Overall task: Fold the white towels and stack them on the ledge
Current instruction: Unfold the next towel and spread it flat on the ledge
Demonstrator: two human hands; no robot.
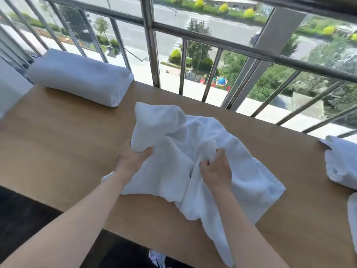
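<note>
Landmark taken: the crumpled towel [195,132], white, unfolded, lying on the wooden desk [58,142] near the desk's middle. One tail of it is draped over the near edge of the desk and hangs below it.

Left hand [133,159]: placed at the crumpled towel's left side, fingers tucked under a raised, puffed flap of cloth, which is gripped and lifted off the desk.

Right hand [216,167]: laid on the towel's centre, fingers curled, a bunched ridge of cloth pinched between fingertips and thumb.

Both forearms are seen bare, entering from the near side.

Folded towel [81,80]: a thick white bundle, set well to the left of the crumpled towel, at the far edge of the desk against the metal railing [212,47].

Loose towels [342,163]: white, unfolded, lying well to the right of the crumpled towel and cut off by the picture's border; their number cannot be told.

Beyond the crumpled towel the railing's bars are noted, with a street and green shrubs seen far below through the glass.
</note>
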